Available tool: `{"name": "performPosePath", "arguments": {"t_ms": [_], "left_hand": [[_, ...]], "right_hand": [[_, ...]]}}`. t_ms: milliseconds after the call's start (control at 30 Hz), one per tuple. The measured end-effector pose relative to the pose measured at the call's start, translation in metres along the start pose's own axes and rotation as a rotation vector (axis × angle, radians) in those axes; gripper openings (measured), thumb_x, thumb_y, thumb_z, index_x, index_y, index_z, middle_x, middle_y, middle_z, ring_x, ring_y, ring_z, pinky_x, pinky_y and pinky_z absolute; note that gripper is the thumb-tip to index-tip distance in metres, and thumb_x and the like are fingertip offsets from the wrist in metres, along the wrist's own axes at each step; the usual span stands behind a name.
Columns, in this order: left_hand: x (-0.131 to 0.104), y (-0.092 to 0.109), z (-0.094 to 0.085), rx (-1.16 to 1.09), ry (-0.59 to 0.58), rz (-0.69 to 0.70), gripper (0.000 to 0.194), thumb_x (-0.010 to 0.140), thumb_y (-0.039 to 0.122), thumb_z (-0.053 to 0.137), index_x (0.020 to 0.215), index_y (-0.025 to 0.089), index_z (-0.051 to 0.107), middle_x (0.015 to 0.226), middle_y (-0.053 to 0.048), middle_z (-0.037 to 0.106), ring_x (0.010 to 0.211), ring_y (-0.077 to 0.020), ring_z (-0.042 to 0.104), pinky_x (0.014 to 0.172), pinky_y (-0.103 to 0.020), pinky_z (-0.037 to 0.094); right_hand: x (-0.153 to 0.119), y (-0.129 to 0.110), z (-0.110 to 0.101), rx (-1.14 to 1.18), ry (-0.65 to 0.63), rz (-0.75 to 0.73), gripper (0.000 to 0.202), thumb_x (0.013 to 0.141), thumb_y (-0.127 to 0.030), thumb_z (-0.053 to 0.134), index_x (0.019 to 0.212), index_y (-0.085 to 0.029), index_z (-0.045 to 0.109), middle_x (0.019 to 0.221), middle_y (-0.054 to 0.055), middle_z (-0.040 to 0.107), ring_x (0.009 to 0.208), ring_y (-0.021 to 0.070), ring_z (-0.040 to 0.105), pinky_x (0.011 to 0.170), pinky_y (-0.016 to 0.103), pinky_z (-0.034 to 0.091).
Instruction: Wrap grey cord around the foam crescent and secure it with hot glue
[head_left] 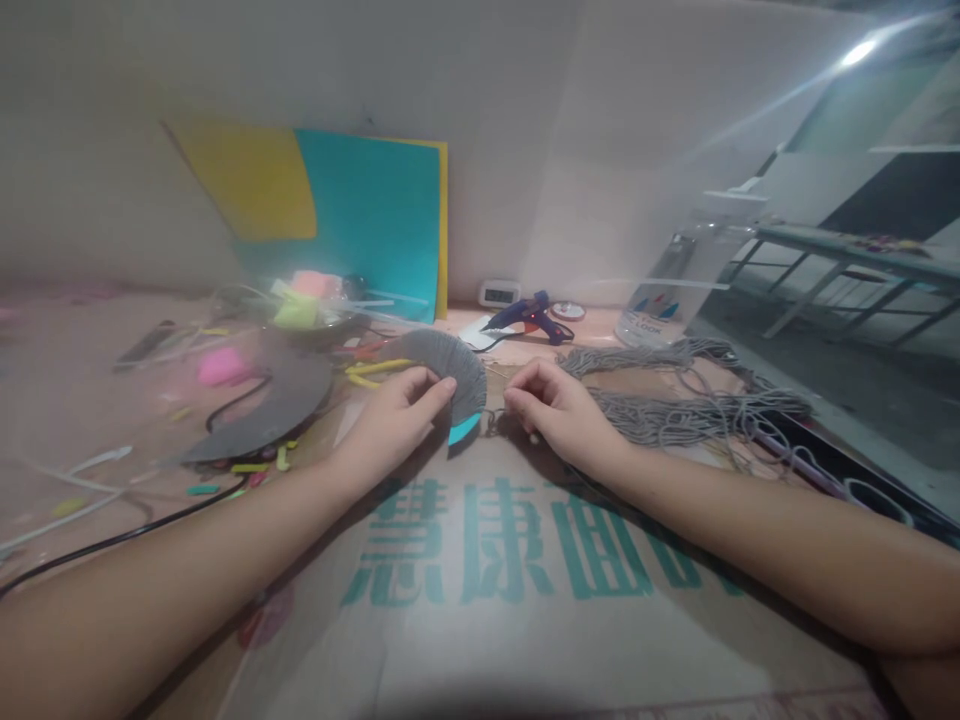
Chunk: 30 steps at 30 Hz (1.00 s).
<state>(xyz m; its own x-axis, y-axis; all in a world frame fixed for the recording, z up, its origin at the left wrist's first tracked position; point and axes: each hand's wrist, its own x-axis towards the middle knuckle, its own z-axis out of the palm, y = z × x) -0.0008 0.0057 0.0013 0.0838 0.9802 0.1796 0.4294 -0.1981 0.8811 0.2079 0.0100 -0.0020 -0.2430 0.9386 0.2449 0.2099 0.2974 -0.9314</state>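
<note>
A curved grey crescent (466,372), its lower tip teal, is pinched between the thumb and fingers of my left hand (409,410). The grey part looks wrapped in yarn. Just right of it, my right hand (547,405) is closed in a pinch at a thin strand of grey yarn (496,373). A loose bundle of grey yarn (675,418) lies on the table to the right of my right hand. Another dark grey crescent (274,410) rests at the left among scraps.
Behind my hands are a blue glue gun (536,318), a small white clock (499,292) and a clear plastic jar (664,295). Teal card (375,215) leans on the wall. Pink clay (223,366) and a black cable (150,527) lie left.
</note>
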Motion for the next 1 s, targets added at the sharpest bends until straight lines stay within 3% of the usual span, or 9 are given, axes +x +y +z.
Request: {"name": "performPosePath", "arguments": {"t_ms": [167,233,433,567,733,833,1000], "left_hand": [[0.0010,-0.0023,0.0006,-0.016,0.010,0.028,0.035,0.087,0.048,0.056,0.066,0.021,0.054,0.062,0.001,0.057,0.059,-0.0154,0.052,0.056,-0.026,0.038],[0.0021,-0.0051,0.0013,-0.037,0.010,0.050,0.034,0.087,0.048,0.056,0.067,0.020,0.055,0.065,0.001,0.059,0.063,-0.0161,0.054,0.059,-0.026,0.039],[0.0013,-0.0053,0.0016,-0.020,0.012,0.026,0.034,0.087,0.049,0.056,0.069,0.020,0.055,0.062,0.002,0.058,0.056,-0.0141,0.051,0.054,-0.025,0.036],[-0.0007,-0.0017,0.0007,0.023,0.006,0.011,0.032,0.087,0.046,0.056,0.067,0.021,0.054,0.057,0.003,0.055,0.053,-0.0139,0.048,0.050,-0.025,0.032],[-0.0018,-0.0017,0.0006,0.068,0.005,0.047,0.034,0.087,0.047,0.056,0.065,0.020,0.055,0.059,0.002,0.057,0.056,-0.0147,0.050,0.051,-0.025,0.033],[-0.0024,-0.0022,0.0008,0.083,-0.025,0.046,0.035,0.086,0.048,0.056,0.065,0.021,0.055,0.058,0.002,0.056,0.055,-0.0147,0.050,0.051,-0.025,0.033],[-0.0036,-0.0047,0.0016,0.081,-0.088,0.120,0.039,0.088,0.052,0.054,0.064,0.021,0.052,0.057,0.002,0.051,0.055,-0.0139,0.048,0.049,-0.025,0.031]], "right_hand": [[0.0004,-0.0008,0.0018,0.110,-0.064,-0.011,0.024,0.085,-0.029,0.062,0.104,-0.021,0.051,0.114,0.005,0.062,0.047,0.0036,0.051,0.042,0.023,0.043],[-0.0010,-0.0037,0.0043,0.175,-0.130,0.014,0.030,0.084,-0.028,0.062,0.111,-0.022,0.050,0.119,0.006,0.062,0.047,0.0036,0.052,0.042,0.023,0.045],[-0.0033,-0.0047,0.0088,0.256,-0.240,0.137,0.048,0.079,-0.020,0.066,0.121,-0.022,0.045,0.090,-0.001,0.066,0.053,0.0086,0.058,0.051,0.026,0.051],[-0.0021,-0.0024,0.0068,0.175,-0.233,0.133,0.044,0.080,-0.020,0.065,0.121,-0.018,0.050,0.073,-0.004,0.063,0.064,0.0130,0.064,0.057,0.025,0.049],[-0.0026,-0.0024,0.0044,0.041,-0.215,0.133,0.019,0.085,-0.033,0.063,0.095,-0.016,0.062,0.066,-0.003,0.059,0.057,0.0104,0.055,0.050,0.022,0.042],[-0.0041,-0.0040,0.0043,-0.034,-0.207,0.127,0.023,0.086,-0.039,0.062,0.080,-0.017,0.060,0.060,-0.004,0.054,0.052,0.0097,0.051,0.047,0.022,0.039],[-0.0064,-0.0073,0.0054,-0.043,-0.186,0.125,0.025,0.087,-0.040,0.060,0.075,-0.019,0.057,0.057,-0.004,0.053,0.050,0.0092,0.048,0.046,0.022,0.038]]}}
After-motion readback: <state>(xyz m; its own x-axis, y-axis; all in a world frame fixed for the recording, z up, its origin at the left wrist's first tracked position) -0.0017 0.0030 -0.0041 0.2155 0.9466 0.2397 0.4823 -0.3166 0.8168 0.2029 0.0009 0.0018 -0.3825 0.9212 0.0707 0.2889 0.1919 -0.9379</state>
